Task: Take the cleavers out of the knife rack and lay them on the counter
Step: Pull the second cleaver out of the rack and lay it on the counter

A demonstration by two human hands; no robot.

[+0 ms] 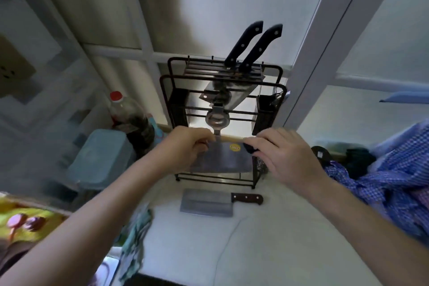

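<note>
Both hands are on a cleaver [220,158] in front of the knife rack [221,90]: left hand [185,146] pinching the blade's far edge, right hand [278,148] wrapped round its dark handle. I'd lower it flat onto the counter [267,239], near the cleaver already down [206,203], fingers clear of the edge. Two black-handled knives [253,46] wait in the rack.

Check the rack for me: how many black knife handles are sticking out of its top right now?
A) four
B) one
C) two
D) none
C: two black handles rise side by side from the top of the rack, while one cleaver lies on the counter and both hands, left hand and right hand, hold another cleaver.
</note>
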